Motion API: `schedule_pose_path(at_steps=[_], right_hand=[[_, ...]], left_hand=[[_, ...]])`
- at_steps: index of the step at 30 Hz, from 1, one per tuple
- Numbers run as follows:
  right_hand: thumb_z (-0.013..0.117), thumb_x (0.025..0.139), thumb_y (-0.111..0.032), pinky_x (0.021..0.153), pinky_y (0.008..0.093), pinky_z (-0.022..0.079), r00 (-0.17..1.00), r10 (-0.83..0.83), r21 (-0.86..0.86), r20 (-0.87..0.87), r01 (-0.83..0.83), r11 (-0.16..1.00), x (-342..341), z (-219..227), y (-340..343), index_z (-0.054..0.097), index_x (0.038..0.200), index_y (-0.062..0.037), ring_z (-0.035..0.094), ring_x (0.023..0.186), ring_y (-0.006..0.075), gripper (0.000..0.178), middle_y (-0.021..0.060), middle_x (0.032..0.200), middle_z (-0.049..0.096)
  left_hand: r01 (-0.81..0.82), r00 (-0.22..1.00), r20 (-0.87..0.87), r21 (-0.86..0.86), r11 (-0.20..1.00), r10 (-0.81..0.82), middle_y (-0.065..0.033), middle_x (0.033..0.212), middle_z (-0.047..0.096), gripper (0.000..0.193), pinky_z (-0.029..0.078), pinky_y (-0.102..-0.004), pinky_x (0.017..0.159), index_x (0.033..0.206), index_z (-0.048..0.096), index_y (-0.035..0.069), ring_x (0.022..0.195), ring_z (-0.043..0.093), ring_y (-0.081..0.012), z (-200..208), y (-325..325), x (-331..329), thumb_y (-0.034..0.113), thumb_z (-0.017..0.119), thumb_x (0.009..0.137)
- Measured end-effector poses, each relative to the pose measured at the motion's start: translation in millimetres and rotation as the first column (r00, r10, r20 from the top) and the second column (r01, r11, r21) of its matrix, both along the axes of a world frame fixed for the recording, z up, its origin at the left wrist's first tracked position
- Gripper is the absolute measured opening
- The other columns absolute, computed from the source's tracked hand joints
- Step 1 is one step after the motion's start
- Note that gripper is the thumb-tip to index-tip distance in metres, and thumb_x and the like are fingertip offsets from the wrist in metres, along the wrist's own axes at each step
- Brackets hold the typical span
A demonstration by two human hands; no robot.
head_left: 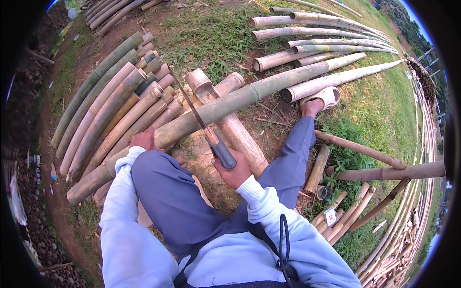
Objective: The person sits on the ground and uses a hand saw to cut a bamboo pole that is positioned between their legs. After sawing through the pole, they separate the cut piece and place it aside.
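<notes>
A long green-grey bamboo pole (281, 84) runs from the upper right down across my front, over a pale bamboo support (242, 144). My right hand (233, 169) is closed round the dark handle of a hand saw (220, 150). The saw's thin blade slants up and away to the left, across the pole. Whether its teeth are in the bamboo I cannot tell. My left hand (142, 139) is on the pole to the left of the blade, beside my raised knee, its fingers partly hidden but looking wrapped over the bamboo.
Cut bamboo lengths (103, 113) lie stacked on the left. More long poles (317, 33) spread over the grass at the upper right. A bamboo frame (384, 172) stands right of my leg, near short pieces and a small white card (330, 216). My sandalled foot (321, 101) rests beside the poles.
</notes>
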State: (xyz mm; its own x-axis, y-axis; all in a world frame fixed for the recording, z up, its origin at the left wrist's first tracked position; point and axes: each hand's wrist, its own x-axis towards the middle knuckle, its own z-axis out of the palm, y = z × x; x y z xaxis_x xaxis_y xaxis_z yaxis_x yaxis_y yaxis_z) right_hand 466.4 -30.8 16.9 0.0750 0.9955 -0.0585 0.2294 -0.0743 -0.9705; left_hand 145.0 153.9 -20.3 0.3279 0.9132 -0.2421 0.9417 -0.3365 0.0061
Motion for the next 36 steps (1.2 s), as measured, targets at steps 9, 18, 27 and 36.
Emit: schedule_pose_path(at_steps=[9,18,27,36], right_hand=[[0.070,0.088,-0.003,0.068,0.0300,0.051,0.997,-0.072,-0.022,-0.010,0.072,0.997,18,48,-102,0.068,0.115,0.0005,0.067,0.074,0.0120,0.027,0.0121,0.081,0.069],[0.073,0.087,-0.008,0.066,0.0331,0.051,0.997,-0.072,0.017,0.003,0.072,0.997,-6,22,-41,0.066,0.108,0.0015,0.062,0.066,0.0168,0.024,0.0119,0.076,0.065],[0.070,0.086,-0.004,0.064,0.0309,0.049,0.999,-0.053,-0.014,-0.008,0.053,0.999,12,15,-29,0.065,0.102,0.0021,0.054,0.065,0.0112,0.018,0.0089,0.071,0.061],[0.071,0.087,-0.001,0.074,0.0260,0.050,0.986,0.048,-0.195,0.157,-0.017,0.981,29,54,-129,0.066,0.122,0.0029,0.061,0.077,0.0114,0.035,0.0095,0.089,0.069]], left_hand=[[-0.009,0.999,0.050,0.063,0.998,0.006,-0.0245,0.099,0.071,0.075,0.057,-0.0503,0.081,0.110,0.055,0.001,0.090,0.070,-0.0436,-1,-22,3,0.047,0.088,0.061],[-0.007,1.000,0.028,-0.002,1.000,0.007,-0.0247,0.095,0.072,0.074,0.057,-0.0488,0.081,0.111,0.056,0.000,0.090,0.071,-0.0420,8,-7,2,0.048,0.086,0.063],[-0.025,1.000,0.010,-0.004,1.000,0.025,-0.0241,0.101,0.071,0.077,0.057,-0.0489,0.080,0.110,0.054,0.001,0.094,0.070,-0.0420,2,-11,16,0.047,0.090,0.060],[0.014,0.999,0.038,-0.029,0.999,-0.012,-0.0233,0.095,0.072,0.075,0.057,-0.0497,0.080,0.112,0.054,0.001,0.090,0.070,-0.0432,3,-5,1,0.050,0.085,0.065]])
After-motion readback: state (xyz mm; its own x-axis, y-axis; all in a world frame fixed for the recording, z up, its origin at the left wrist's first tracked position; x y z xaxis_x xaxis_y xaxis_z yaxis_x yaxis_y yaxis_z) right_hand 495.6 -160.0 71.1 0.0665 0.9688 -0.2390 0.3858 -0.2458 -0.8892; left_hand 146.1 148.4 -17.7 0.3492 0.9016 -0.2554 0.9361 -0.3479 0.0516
